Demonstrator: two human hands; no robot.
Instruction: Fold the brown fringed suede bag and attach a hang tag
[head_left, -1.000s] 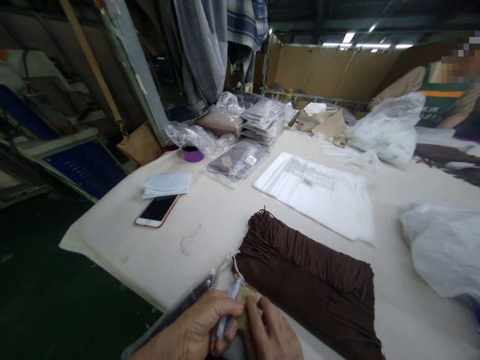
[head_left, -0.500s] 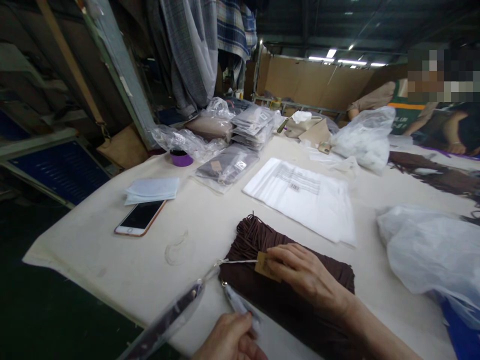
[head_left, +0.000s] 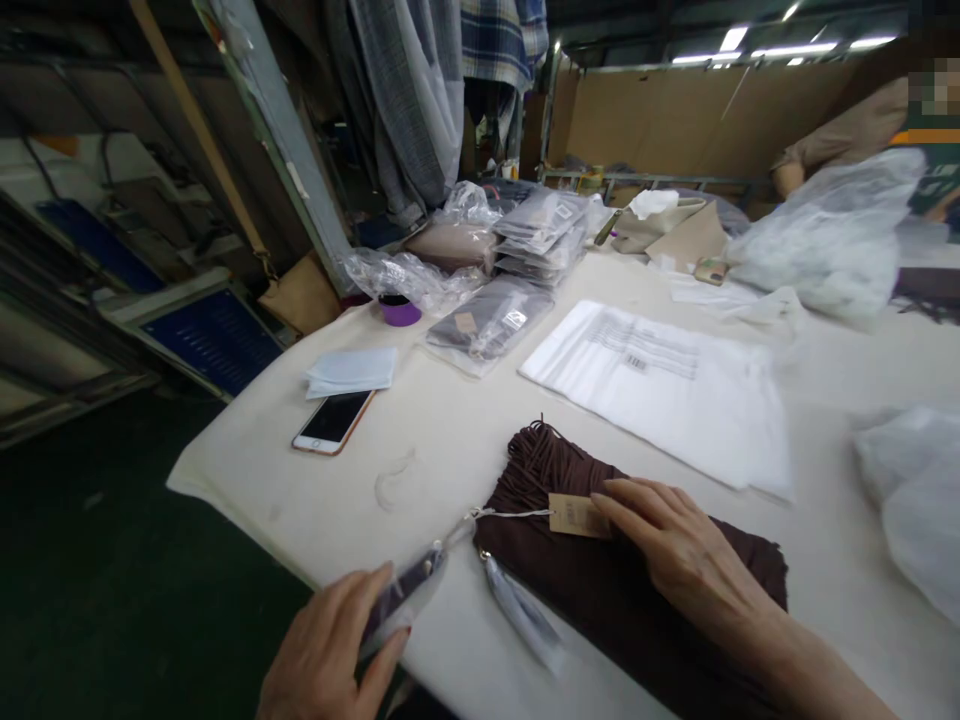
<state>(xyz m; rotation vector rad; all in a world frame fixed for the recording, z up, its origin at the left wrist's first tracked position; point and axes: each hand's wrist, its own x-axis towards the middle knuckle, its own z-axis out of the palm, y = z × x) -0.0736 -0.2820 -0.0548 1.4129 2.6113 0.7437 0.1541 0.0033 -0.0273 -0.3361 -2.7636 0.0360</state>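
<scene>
Lower centre of the frame: a folded brown fringed garment (head_left: pixel 600 590) lies flat on the cream tabletop (head_left: pixel 480 430), its fringe end toward the upper left. The right hand (head_left: pixel 679 545) rests open on the garment, fingers extended, fingertips touching a tan paper tag (head_left: pixel 574 515) that lies on the fabric. A pale string (head_left: pixel 510 514) runs from the tag leftward to the garment's corner. Bottom left: the left hand (head_left: pixel 330 650) lies loosely curled over a narrow clear sleeve with a dark strip inside (head_left: pixel 409 592), at the tabletop's near edge; whether it grips the sleeve cannot be told. A grey tassel (head_left: pixel 521 610) lies just beside the garment's near edge, between the two hands.

Centre right: a stack of white printed bags (head_left: pixel 660 390), well apart from the garment. Left of centre: a smartphone (head_left: pixel 334 422), screen up, with a folded white sheet (head_left: pixel 351 370) just beyond it. Upper centre: bagged grey garments (head_left: pixel 487 325), a taller pile of the same (head_left: pixel 541 235), and a purple cup (head_left: pixel 398 310). Upper right: crumpled clear plastic (head_left: pixel 825 250).
</scene>
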